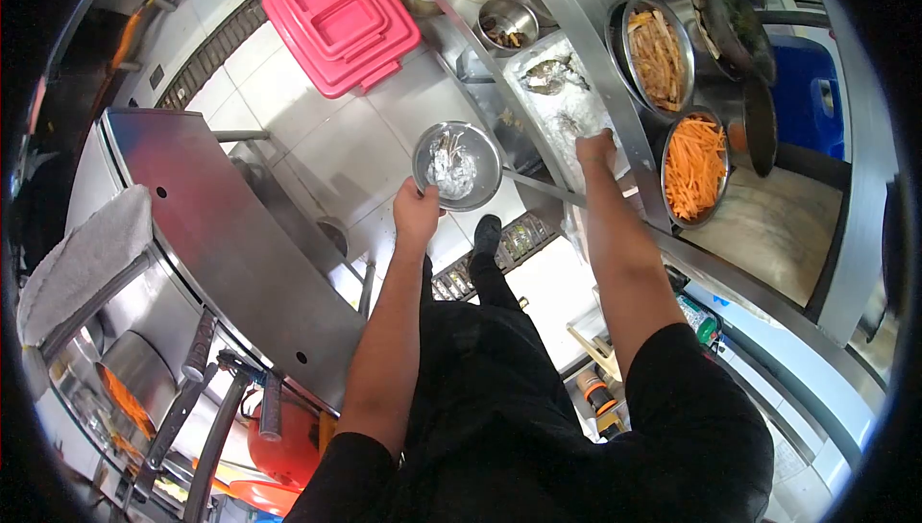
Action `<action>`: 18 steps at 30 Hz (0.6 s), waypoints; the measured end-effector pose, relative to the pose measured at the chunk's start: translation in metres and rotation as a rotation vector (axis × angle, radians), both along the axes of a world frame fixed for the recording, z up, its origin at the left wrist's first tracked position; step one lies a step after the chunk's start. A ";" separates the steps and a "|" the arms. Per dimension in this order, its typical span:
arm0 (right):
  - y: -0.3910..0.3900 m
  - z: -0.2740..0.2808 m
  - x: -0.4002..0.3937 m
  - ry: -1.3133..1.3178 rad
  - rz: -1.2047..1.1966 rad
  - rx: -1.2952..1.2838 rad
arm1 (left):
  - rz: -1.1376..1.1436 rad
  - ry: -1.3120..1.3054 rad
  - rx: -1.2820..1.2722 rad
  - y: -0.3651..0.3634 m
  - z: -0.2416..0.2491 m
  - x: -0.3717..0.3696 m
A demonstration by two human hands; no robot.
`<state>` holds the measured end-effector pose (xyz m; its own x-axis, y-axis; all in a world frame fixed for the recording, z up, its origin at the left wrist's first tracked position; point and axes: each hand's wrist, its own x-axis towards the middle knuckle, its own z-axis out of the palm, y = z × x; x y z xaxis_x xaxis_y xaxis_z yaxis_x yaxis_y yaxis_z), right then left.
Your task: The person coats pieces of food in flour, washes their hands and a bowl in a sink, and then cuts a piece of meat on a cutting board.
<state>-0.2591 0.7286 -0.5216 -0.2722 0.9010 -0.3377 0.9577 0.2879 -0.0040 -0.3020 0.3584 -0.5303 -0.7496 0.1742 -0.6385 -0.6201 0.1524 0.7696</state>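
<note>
My left hand (418,215) grips the rim of a round metal bowl (495,177), thumb on the near edge. Inside the bowl lie white-powdered pieces (451,166) whose kind I cannot make out. Over a long tray (588,105) of white powder, my right hand (596,149) is lowered with its fingers curled. What those fingers hold, if anything, is hidden. A dark, powder-dusted piece (549,77) that looks like a fish lies at the tray's far end, and a smaller coated piece (570,124) sits closer to my right hand.
On the counter at right stand bowls of orange shreds (693,168) and pale brown strips (658,60). A small metal pot (507,24) stands beyond the tray. A pink lidded bin (341,19) rests on the floor. At left is a steel cabinet (221,244) with a towel (86,264).
</note>
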 end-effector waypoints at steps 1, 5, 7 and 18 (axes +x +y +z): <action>-0.014 0.028 -0.010 0.004 -0.026 -0.004 | 0.006 0.006 0.005 0.004 0.000 0.001; -0.019 0.052 -0.009 0.114 -0.069 -0.007 | -0.107 0.105 -0.077 0.023 -0.001 0.005; -0.040 0.072 -0.006 0.247 -0.017 0.071 | -0.138 0.117 -0.107 0.036 0.000 0.004; -0.150 0.072 -0.025 0.540 0.510 -0.202 | -0.058 0.197 -0.111 0.064 -0.003 -0.009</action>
<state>-0.2839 0.5787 -0.4492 -0.8112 0.5549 -0.1843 0.5569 0.6373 -0.5326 -0.3114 0.4226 -0.5328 -0.8523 0.1570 -0.4989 -0.4477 0.2742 0.8511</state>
